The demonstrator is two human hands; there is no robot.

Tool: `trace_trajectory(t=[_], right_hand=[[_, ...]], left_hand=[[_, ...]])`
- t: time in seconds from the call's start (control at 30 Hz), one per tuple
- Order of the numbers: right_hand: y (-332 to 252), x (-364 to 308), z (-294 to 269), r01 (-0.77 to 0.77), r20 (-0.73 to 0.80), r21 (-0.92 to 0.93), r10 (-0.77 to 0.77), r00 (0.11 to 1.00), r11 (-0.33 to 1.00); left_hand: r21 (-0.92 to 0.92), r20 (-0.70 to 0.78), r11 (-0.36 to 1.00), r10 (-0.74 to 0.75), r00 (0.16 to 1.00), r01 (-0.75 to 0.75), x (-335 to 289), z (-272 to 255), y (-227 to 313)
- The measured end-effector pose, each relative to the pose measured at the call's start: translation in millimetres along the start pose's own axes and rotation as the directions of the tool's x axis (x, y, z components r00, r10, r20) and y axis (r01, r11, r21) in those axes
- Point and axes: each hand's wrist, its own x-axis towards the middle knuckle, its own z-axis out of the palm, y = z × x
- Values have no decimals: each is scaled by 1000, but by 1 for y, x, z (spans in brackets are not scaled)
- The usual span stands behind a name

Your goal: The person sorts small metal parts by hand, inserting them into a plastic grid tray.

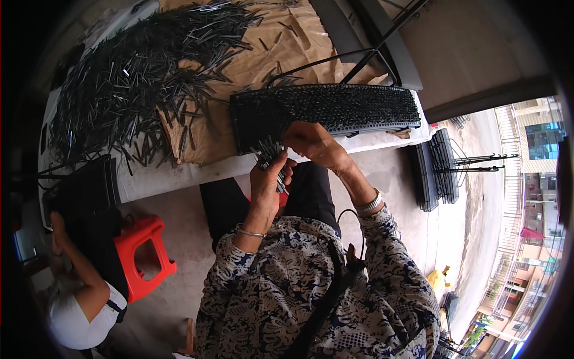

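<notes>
My left hand [267, 179] is closed around a bundle of thin dark sticks [263, 154], whose ends poke out above and below the fingers. Just to the right of the bundle's upper end is my right hand [315, 145], its fingers bent inward and partly hidden; whether a stick is pinched there cannot be made out. Beyond both hands, at the table's near edge, lies a long black rack [335, 107] densely filled with small upright dark pieces. Its left part looks flatter and darker. A large heap of the same dark sticks [149, 66] spreads over the table's left side.
Brown paper [293, 45] covers part of the white-topped table [179, 182]. Black metal rods [376, 48] rise behind the rack. At left, a person in a white top [81, 317] sits near a red plastic stool [140, 287] and another black rack [84, 185]. Racks [436, 167] stand at right.
</notes>
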Motion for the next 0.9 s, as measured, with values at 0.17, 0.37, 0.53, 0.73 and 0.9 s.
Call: trace_trajectory(t=[0.17,0.37,0.53,0.73,0.9], right_hand=[[6,20,3,133,-333,-123,-168,928,983],[11,62,7,220,-583,-514,-526,619,829],[23,80,11,208,-568,-587,-581,582,782],[20,78,17,24,-457,-726,-508,730,688],[15,65,11,69,-426,-746,-555,714,662]], left_hand=[[30,-2,999,17,1000,-17,7,-8,0],[25,-23,1000,-4,1000,4,9,-8,3],[-7,-26,1000,3,1000,-3,7,-5,4],[-20,-14,1000,21,1000,-21,10,-10,4],[-32,-14,999,13,1000,-14,11,-9,4]])
